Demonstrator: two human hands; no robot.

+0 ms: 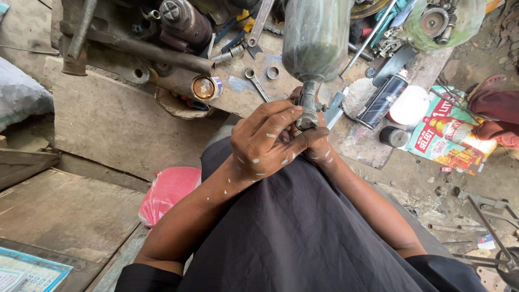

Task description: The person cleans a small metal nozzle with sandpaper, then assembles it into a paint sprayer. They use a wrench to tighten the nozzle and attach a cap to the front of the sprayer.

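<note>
Left hand [265,141] fingers curled around the metal fitting [308,116] at the neck of a grey cylinder [316,38]. Right hand [319,145] underneath, mostly hidden, grip unclear. Fitting sits over the lap; wrench [257,82] and black spray can [383,100] on the bench beyond.

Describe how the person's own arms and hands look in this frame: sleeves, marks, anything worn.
Both forearms are bare, with dark sleeve cuffs up by the elbows at the bottom edge. The left hand is flecked with small white paint-like spots across its back and wrist; the right hand shows a few too. No gloves, and no watch or rings that can be seen.
</note>
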